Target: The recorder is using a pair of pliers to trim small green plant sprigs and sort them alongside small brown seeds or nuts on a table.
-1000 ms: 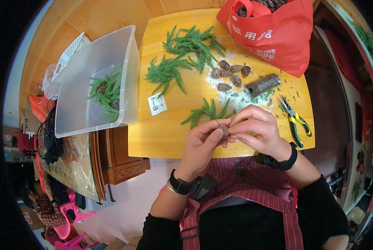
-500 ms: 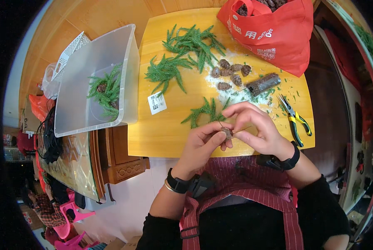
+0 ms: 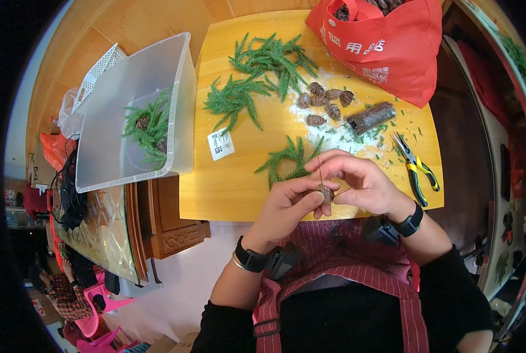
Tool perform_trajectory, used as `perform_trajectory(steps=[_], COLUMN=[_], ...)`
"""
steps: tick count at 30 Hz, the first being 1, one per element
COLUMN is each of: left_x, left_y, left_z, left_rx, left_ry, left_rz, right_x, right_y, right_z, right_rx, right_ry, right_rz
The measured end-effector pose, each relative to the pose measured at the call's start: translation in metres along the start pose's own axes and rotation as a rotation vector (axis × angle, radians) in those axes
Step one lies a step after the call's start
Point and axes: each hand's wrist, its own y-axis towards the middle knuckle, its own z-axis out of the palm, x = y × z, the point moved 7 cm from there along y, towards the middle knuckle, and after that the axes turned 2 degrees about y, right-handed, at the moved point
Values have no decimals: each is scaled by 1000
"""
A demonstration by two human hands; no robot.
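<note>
My left hand (image 3: pixel 287 206) pinches a small brown pine cone (image 3: pixel 327 194) between thumb and fingers, just over the table's near edge. A thin wire (image 3: pixel 320 169) stands up from the cone. My right hand (image 3: pixel 366 183) is closed beside it, thumb and fingertips pinching another thin wire end at the cone's right side. Just beyond the left hand lies a green artificial pine sprig (image 3: pixel 270 163) bent into a ring. Farther off, several loose pine cones (image 3: pixel 319 100) rest by a dark bundle of short rods (image 3: pixel 371 118) that looks wrapped in plastic.
Yellow-and-black needle-nose pliers (image 3: pixel 417 166) lie at the right of the yellow table (image 3: pixel 227 188). More green sprigs (image 3: pixel 233 101) and a white label card (image 3: pixel 220 145) lie left. A red bag (image 3: pixel 386 53) of cones stands far right; a clear bin (image 3: pixel 183 117) holds sprigs with cones.
The cone has moved slightly right and nearer to me in my left hand. The wire above it now points more upright, and my right fingers have curled in closer.
</note>
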Motion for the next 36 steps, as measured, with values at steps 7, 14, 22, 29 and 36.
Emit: perform_trajectory(steps=[7,14,22,29,36], left_x=[5,6,4,-3,-1], left_y=[2,2,3,5,2], left_z=[2,2,1,1,-2], left_rx=[40,22,-9,-47,-47], left_ry=[-93,-162,-201,-115,-89], left_rz=[39,88,114,255,316], right_x=[-4,2,3,-2,-2], right_y=[-2,-1,-2,-4,-4], right_z=[-5,-6,-5,-11,-10], right_rx=[-21,-88,-124,-185,-147], right_ry=[52,-70,-93,8,-4], right_rz=[-36,-150,-118,-101,-95])
